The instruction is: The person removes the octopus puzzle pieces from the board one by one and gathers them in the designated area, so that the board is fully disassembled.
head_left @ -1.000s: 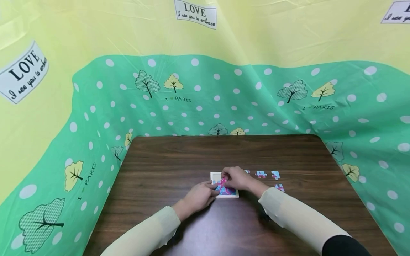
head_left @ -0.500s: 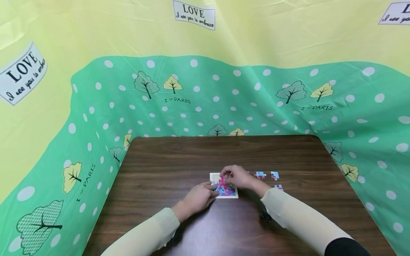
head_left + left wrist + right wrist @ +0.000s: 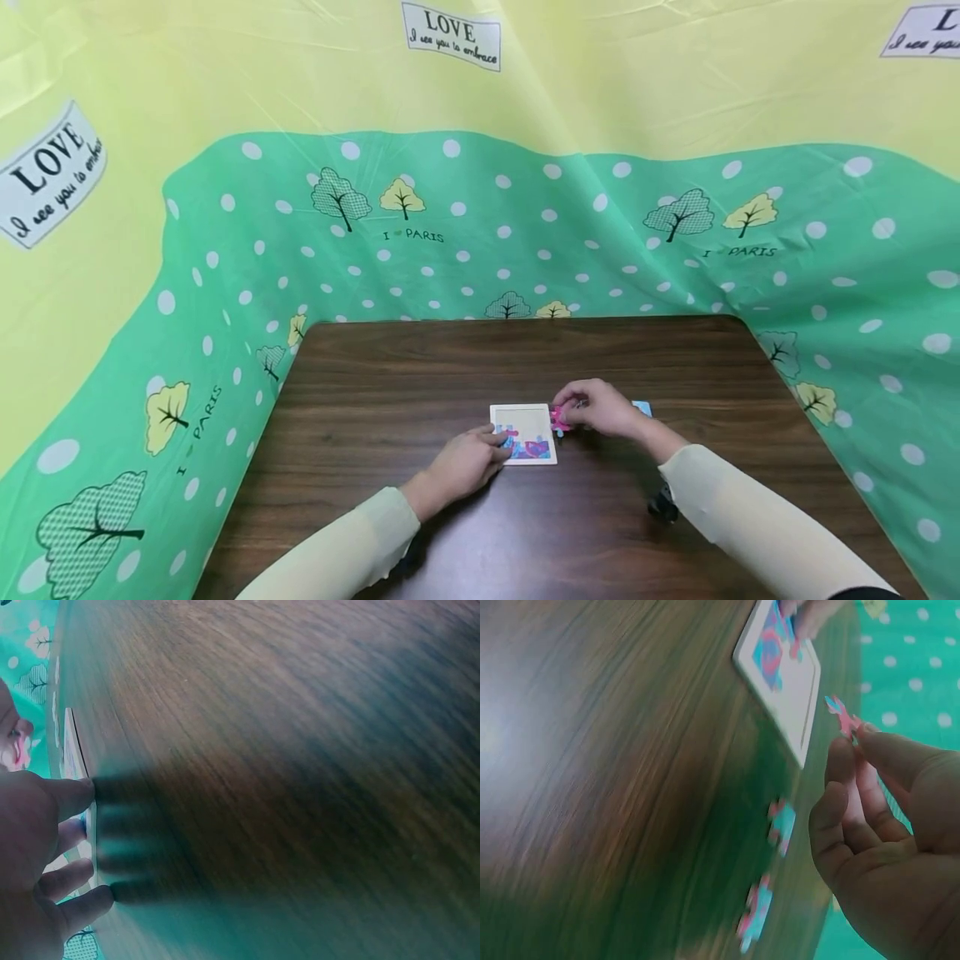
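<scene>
As the right hand (image 3: 602, 407) is pinching 1 puzzle piece (image 3: 557, 418) by the tray's (image 3: 525, 418) right edge, slackening could be dropping it; the left hand (image 3: 467, 461), uncurled, is touching the left edge.

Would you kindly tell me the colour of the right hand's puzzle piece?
The puzzle piece is mostly pink with some blue, best seen in the right wrist view.
</scene>
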`<state>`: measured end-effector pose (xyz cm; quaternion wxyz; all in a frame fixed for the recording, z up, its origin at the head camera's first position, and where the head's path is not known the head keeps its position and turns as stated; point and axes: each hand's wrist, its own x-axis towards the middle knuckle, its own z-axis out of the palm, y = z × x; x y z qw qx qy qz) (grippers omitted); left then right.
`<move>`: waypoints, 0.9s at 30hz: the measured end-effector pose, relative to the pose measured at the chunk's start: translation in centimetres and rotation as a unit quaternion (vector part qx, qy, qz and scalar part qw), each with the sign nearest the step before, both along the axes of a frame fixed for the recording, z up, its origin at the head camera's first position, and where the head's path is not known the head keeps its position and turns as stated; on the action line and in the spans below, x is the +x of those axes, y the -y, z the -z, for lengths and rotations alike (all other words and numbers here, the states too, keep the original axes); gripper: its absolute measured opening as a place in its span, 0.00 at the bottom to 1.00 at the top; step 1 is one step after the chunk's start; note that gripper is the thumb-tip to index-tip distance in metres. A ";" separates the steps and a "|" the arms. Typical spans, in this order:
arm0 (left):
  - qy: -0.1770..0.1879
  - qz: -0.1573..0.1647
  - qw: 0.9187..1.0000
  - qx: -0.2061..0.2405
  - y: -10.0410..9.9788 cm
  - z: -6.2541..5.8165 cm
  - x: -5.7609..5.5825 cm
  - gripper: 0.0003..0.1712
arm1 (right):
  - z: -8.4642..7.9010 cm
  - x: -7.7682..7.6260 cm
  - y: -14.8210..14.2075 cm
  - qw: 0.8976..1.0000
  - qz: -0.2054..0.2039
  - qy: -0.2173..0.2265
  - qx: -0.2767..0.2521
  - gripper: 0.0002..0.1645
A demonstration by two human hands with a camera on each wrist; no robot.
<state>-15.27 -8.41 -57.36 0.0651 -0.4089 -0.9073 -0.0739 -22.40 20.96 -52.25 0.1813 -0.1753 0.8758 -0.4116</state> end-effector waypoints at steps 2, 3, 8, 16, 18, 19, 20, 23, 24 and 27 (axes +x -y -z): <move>0.003 -0.002 1.000 0.000 0.0 -0.1 0.0 0.16 | -0.1 0.1 -1.1 1.000 0.011 0.002 -0.002 0.09; 0.006 -0.005 1.000 -0.001 0.0 -0.1 0.0 0.16 | -0.1 0.2 -1.7 1.000 0.014 0.001 -0.003 0.10; 0.027 -0.022 0.999 -0.010 -0.1 -0.3 0.1 0.17 | -0.3 0.8 -4.2 0.999 0.039 0.006 0.001 0.12; 0.031 -0.023 0.999 -0.018 -0.2 -0.6 0.3 0.16 | 0.5 1.5 -7.1 0.999 0.044 -0.005 0.019 0.08; 0.035 -0.025 0.999 -0.017 -0.2 -0.5 0.3 0.16 | 0.8 1.7 -7.4 0.999 0.048 -0.001 0.025 0.06; 0.035 -0.025 0.999 -0.017 -0.2 -0.5 0.3 0.16 | 0.9 1.7 -7.6 0.998 0.051 0.003 0.028 0.06; 0.034 -0.025 0.999 -0.017 -0.2 -0.4 0.2 0.16 | 1.1 1.8 -7.7 0.998 0.053 0.005 0.031 0.06; 0.031 -0.024 0.999 -0.017 -0.2 -0.3 0.3 0.17 | 1.7 1.9 -8.0 0.998 0.053 0.004 0.041 0.06; 0.028 -0.023 0.999 -0.018 -0.2 -0.3 0.3 0.17 | 1.8 1.9 -8.1 0.998 0.052 0.002 0.045 0.06; 0.024 -0.023 0.999 -0.016 -0.2 -0.2 0.3 0.17 | 2.2 1.9 -8.2 0.997 0.046 -0.012 0.055 0.06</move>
